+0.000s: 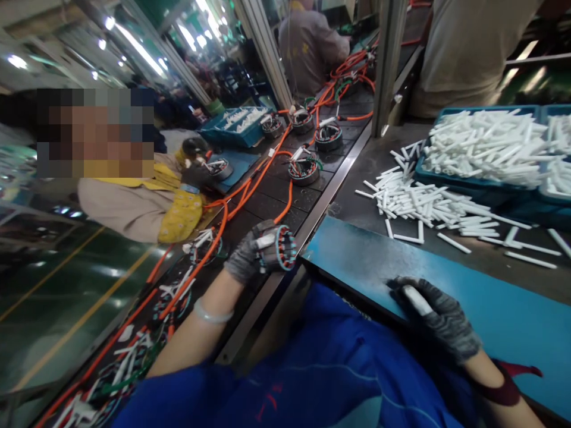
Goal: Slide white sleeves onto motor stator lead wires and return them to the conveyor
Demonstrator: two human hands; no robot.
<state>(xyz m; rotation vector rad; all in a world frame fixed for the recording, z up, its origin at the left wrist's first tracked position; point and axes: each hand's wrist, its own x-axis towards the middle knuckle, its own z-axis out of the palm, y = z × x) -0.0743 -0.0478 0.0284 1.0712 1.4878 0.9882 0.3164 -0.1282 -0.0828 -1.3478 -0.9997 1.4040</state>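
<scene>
My left hand (pixel 245 254), in a grey glove with a white thumb covering, grips a ring-shaped motor stator (pixel 285 248) with orange and blue parts round its inner rim. It is held over the metal edge of the conveyor, open face turned to the right. My right hand (pixel 435 312), in a striped grey glove with white on the thumb, is low over the blue work board (pixel 370 255). Its fingers are curled and partly hidden, and whatever they may hold cannot be made out.
White tubes (pixel 414 202) lie loose beyond the board, beside a full blue bin (pixel 482 148). Stators (pixel 304 170) and orange hoses (pixel 250 178) lie along the conveyor. Across it, a person (pixel 134 208) handles another stator; more people are further back.
</scene>
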